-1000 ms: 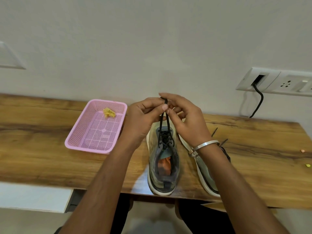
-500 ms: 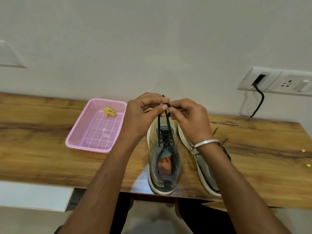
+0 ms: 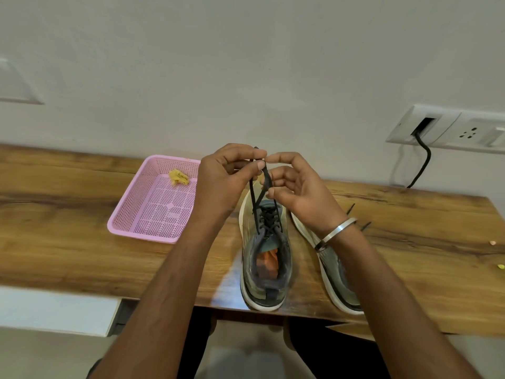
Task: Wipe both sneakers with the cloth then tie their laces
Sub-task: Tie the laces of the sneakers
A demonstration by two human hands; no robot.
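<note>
Two grey-green sneakers with white soles stand on the wooden table, toes toward the wall. Over the left sneaker (image 3: 264, 269) my left hand (image 3: 224, 181) pinches a black lace (image 3: 255, 198) between thumb and forefinger, raised above the shoe. My right hand (image 3: 297, 192) pinches the other strand of the same lace just beside it, fingertips nearly meeting. The right sneaker (image 3: 337, 274) lies mostly under my right forearm, with its lace ends sticking out behind my wrist. A small yellow cloth (image 3: 179, 177) sits crumpled in the far corner of the pink basket (image 3: 131, 214).
The wooden table (image 3: 68, 242) runs left to right against a white wall. A wall socket plate (image 3: 448, 128) with a black cable hangs at the right. Two small bits lie near the table's right edge (image 3: 496, 254).
My hands have stayed raised above the left sneaker, working the lace. My right hand's fingers have spread and shifted slightly lower and right; the lace strands now cross between the hands.
</note>
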